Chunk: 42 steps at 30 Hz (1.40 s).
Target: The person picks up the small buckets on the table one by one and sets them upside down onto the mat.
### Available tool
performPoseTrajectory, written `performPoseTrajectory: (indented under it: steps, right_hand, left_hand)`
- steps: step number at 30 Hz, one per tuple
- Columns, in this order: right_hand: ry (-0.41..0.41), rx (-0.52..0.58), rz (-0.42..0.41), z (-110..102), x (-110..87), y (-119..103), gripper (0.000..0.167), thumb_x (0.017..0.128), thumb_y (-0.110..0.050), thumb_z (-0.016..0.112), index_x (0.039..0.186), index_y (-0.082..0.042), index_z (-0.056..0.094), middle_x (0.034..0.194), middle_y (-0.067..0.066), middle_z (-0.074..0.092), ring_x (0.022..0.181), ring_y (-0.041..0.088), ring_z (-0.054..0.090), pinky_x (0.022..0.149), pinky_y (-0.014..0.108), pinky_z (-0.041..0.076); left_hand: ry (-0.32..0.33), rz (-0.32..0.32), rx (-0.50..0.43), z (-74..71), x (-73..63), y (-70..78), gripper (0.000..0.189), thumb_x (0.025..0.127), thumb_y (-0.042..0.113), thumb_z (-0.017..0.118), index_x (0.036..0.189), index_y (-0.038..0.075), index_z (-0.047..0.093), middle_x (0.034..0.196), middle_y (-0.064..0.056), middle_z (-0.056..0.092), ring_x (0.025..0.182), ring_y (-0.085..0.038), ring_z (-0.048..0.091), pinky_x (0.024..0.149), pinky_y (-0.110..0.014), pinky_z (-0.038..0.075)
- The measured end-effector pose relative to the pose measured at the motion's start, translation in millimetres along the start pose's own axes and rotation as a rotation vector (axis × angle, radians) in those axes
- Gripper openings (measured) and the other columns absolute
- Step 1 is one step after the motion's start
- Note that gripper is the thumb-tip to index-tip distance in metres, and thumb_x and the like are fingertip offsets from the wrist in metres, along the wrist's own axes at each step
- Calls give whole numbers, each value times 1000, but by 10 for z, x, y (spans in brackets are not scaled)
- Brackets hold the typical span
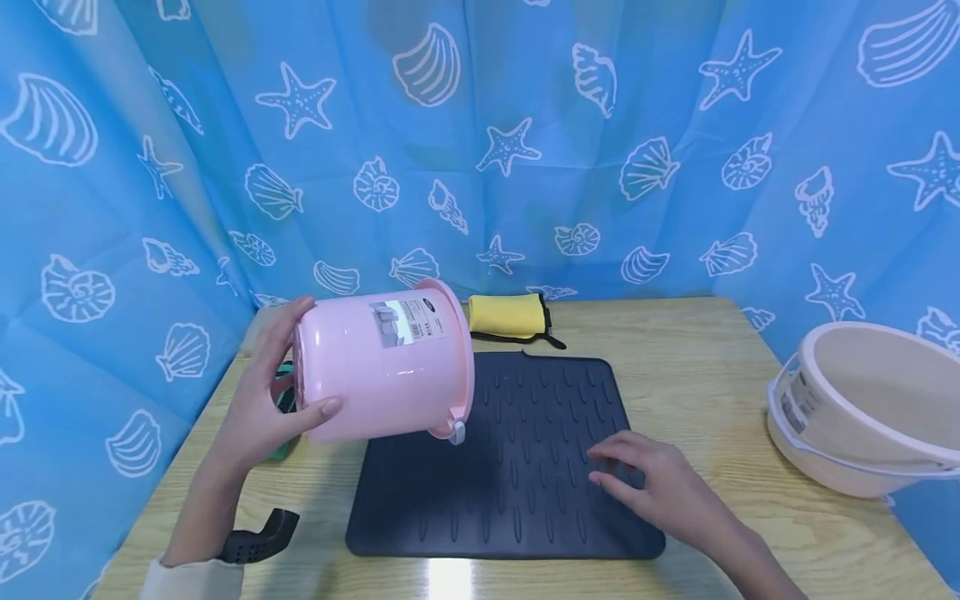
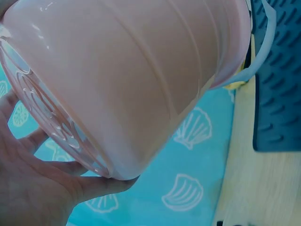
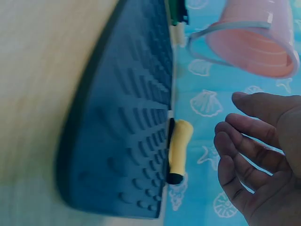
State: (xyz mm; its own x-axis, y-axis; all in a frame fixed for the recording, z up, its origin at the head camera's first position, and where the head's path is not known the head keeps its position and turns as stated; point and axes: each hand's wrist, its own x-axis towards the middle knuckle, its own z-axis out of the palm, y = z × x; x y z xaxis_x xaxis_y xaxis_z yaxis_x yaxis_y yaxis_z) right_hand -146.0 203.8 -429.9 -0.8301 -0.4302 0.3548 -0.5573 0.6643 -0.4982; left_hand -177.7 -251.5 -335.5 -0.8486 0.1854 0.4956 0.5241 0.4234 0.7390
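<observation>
A pink plastic bucket with a paper label is tipped on its side above the left part of a dark ridged mat. My left hand grips it by the base, thumb on the near side and fingers spread round the bottom, as the left wrist view also shows. The bucket's mouth points right, and in the right wrist view its inside looks bare. Over the mat's right edge hovers my right hand, fingers loosely bent and holding nothing.
At the right edge of the wooden table stands a cream bucket with its handle down. A folded yellow cloth with black trim lies behind the mat. Something green and black is partly hidden behind my left hand. A blue shell-print curtain hangs behind.
</observation>
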Motion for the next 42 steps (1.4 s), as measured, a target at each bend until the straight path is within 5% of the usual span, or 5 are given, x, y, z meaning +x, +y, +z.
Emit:
performPoseTrajectory:
  steps: [9,23,42]
  right_hand:
    - [-136,-60,-3,123,-155,93,23,87,-18,79,109,-14,74,105,-7,67,94,13,67,77,32,58]
    - [-294,-202,146,310,-216,119,26,83,-25,82,105,-13,76,102,-7,64,93,13,64,80,35,56]
    - [-184,-134,0,414,-334,249,25,82,-21,83,105,-12,76,104,-9,61,92,9,59,77,33,56]
  left_hand:
    - [41,19,-30,-225,-104,-30,110,65,-12,78,159,19,29,157,0,28,129,-24,38,87,-16,49]
    - [24,3,17,-501,-189,-7,110,69,-14,75,160,20,24,157,-4,24,135,-24,36,90,-16,47]
    - [36,-51,122,-692,-211,-90,108,71,-8,78,160,24,25,158,0,25,126,-17,36,85,-11,46]
